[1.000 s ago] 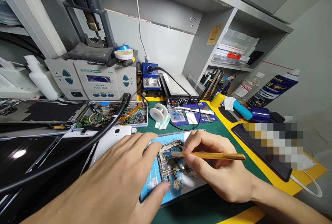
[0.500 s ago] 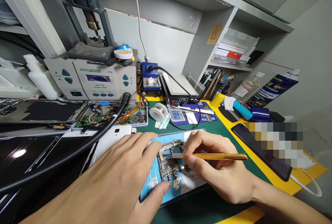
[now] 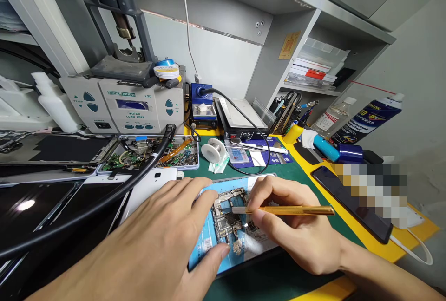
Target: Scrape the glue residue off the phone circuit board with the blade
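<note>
My right hand (image 3: 296, 226) pinches a craft knife (image 3: 296, 210) with a gold handle between thumb and fingers. The knife lies almost level, its silver blade pointing left over a phone circuit board (image 3: 228, 219). Whether the tip touches the board is hard to tell. Beneath the board is a glossy blue-and-white printed sheet (image 3: 205, 226) with a barcode. My left hand (image 3: 167, 231) rests along the sheet's left side, fingers stretched and thumb apart, holding nothing. Its fingertips are near the board's left edge. My right fingers hide part of the board's right side.
A black hose (image 3: 121, 194) crosses the left side from a hot-air station (image 3: 127, 106). Phone parts (image 3: 69, 150) lie at left. Behind the sheet are a solder spool (image 3: 213, 151) and a looped black cable (image 3: 268, 152). A phone (image 3: 351, 203) lies at right.
Almost nothing differs. The knife and my right hand have shifted very slightly to the right; my left hand stays in place.
</note>
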Tool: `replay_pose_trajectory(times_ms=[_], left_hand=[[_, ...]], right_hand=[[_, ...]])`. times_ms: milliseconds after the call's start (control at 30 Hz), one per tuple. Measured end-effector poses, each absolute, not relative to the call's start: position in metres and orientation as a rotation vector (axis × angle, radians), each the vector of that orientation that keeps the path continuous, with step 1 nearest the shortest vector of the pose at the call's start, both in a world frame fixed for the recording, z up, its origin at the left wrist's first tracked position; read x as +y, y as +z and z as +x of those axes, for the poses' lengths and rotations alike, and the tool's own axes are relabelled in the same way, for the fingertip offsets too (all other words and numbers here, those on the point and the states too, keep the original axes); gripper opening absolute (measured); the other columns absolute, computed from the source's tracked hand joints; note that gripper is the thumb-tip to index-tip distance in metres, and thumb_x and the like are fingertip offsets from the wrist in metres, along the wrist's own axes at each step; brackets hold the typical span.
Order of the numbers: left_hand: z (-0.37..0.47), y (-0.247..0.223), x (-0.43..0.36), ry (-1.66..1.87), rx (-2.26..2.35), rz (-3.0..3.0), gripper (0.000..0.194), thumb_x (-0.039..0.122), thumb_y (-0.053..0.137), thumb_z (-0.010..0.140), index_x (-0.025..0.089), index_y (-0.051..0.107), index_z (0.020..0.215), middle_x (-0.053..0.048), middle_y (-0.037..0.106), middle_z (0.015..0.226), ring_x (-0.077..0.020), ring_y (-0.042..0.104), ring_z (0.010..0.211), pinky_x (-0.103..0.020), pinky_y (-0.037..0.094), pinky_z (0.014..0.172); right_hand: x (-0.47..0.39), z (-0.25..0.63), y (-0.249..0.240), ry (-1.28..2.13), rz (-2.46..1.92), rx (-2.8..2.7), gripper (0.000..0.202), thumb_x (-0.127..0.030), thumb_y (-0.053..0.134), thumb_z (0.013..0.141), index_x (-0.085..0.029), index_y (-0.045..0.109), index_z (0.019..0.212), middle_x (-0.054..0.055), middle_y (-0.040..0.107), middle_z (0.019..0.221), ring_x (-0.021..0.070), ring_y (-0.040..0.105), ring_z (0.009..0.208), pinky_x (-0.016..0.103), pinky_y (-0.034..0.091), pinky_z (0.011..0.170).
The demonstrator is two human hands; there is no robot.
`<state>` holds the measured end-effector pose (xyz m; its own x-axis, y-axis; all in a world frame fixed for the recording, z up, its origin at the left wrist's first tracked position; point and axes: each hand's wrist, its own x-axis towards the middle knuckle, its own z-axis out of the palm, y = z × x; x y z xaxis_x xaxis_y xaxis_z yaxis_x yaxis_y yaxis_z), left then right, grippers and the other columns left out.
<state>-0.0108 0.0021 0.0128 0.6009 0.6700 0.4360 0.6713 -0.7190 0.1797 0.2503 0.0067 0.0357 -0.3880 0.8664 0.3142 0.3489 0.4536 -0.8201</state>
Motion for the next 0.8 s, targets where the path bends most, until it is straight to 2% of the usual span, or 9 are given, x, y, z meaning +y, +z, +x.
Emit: replay_pose_trajectory(times_ms=[400,700,800], left_hand=[[-0.011,0.0088,0.0024,-0.767,-1.232,-2.835,0.029,0.036,0.068,0.094,0.025,0.075,0.119,-0.012,0.085,0.12,-0.0399,0.086,0.103,-0.056,0.074,0.08],[-0.009,0.0131,0.006,-0.789,-1.18,-2.815,0.024,0.033,0.065,0.093,0.024,0.073,0.114,-0.014,0.085,0.114,-0.0394,0.086,0.097,-0.056,0.075,0.073],[-0.0097,0.0099,0.0043,-0.776,-1.221,-2.835,0.025,0.034,0.066,0.093,0.025,0.074,0.114,-0.012,0.085,0.115,-0.0383,0.085,0.1,-0.055,0.075,0.079]], right_hand=[[0.0043,0.2516,0.0352,0.88,-1.03,-1.928,0.012,-0.013,0.073,0.091,-0.022,0.07,0.085,0.0,0.071,0.071,0.0152,0.061,0.061,0.024,0.05,0.056],[0.0046,0.2528,0.0339,0.869,-1.039,-1.923,0.012,-0.012,0.073,0.09,-0.022,0.07,0.084,0.0,0.071,0.071,0.0149,0.061,0.061,0.024,0.05,0.057],[0.0055,0.2523,0.0344,0.863,-1.047,-1.93,0.012,-0.012,0.072,0.092,-0.022,0.07,0.085,0.0,0.072,0.073,0.0151,0.062,0.061,0.024,0.051,0.057]])
